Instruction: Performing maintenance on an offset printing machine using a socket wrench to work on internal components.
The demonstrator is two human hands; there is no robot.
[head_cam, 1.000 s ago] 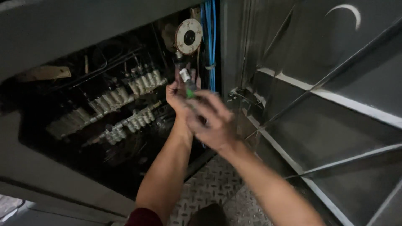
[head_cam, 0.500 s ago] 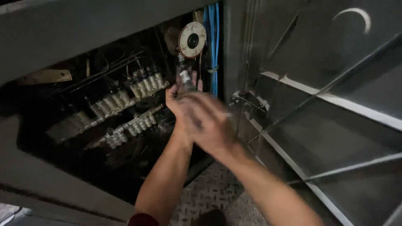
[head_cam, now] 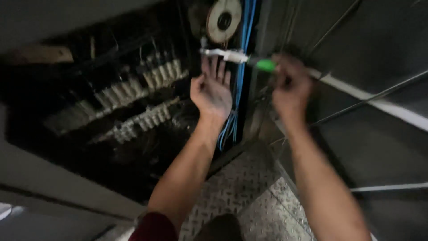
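Head cam: right hand (head_cam: 290, 87) is gripping a green-handled screwdriver (head_cam: 243, 59), fingers clenched round the handle, shaft lying level so the tip is reaching left twd a small fitting under the round pale disc (head_cam: 224, 18). Left hand (head_cam: 213, 89) is spread wide, palm up, holding nothing, fingertips just below the shaft, prob. steadying it or ready to catch sth. Blue cables (head_cam: 240, 85) are hanging just behind those fingers; rows of pale connectors (head_cam: 142, 85) sit well left, inside the dark cabinet.

Your one head camera looks down and forward along your forearms, close to your left hand (head_cam: 213, 91) and right hand (head_cam: 290, 87), into the open cabinet (head_cam: 111, 111).
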